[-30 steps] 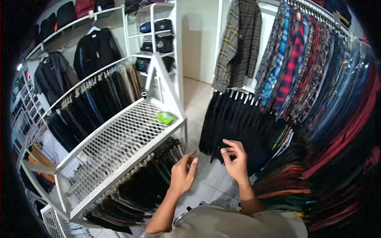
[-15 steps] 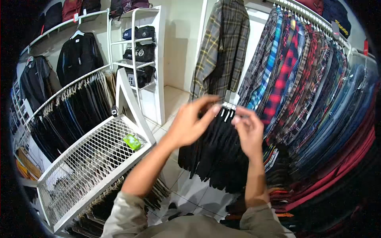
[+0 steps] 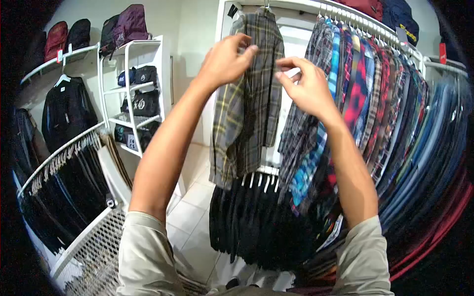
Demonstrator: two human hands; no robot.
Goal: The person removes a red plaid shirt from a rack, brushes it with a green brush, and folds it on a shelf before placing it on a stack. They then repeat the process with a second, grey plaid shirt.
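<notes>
- Plaid flannel makes up the long row of shirts (image 3: pixel 375 84) on the upper rail (image 3: pixel 365 17), right wall; colours run grey, blue, red, then dark blue and maroon toward the edge.
- Black trousers (image 3: pixel 256 222) hang on clip hangers on a lower rail, directly below the front shirt.
- Grey-and-yellow plaid shirt (image 3: pixel 247 113) hangs alone at the front of the rail, facing the person, on a hanger whose hook shows at the top. Both hands are raised to its upper chest.
- Left hand (image 3: pixel 224 61): fingers curled, thumb against forefinger, pinching near the placket. Whether cloth is truly held cannot be told; the fingertips overlap the fabric.
- Right hand (image 3: pixel 306 86): thumb and forefinger pinched together just right of the shirt, apart from the left hand. Nothing is clearly visible between them.
- Judgement on handling: work on the placket goes best with one hand steadying the cloth while the other works. Pulling downward risks slipping the shirt off its hanger, so force should stay light and sideways.
- White shelf unit (image 3: pixel 131 93), left, carries small dark bags; backpacks (image 3: pixel 123 24) sit on top.
- Wire-mesh table (image 3: pixel 94 261) at lower left.
- Writing: yellow lettering on a dark garment (image 3: pixel 402 24) above the rail, unreadable. White logos on the shelf bags are too small to read. A red tag (image 3: pixel 442 52) at upper right is illegible.
</notes>
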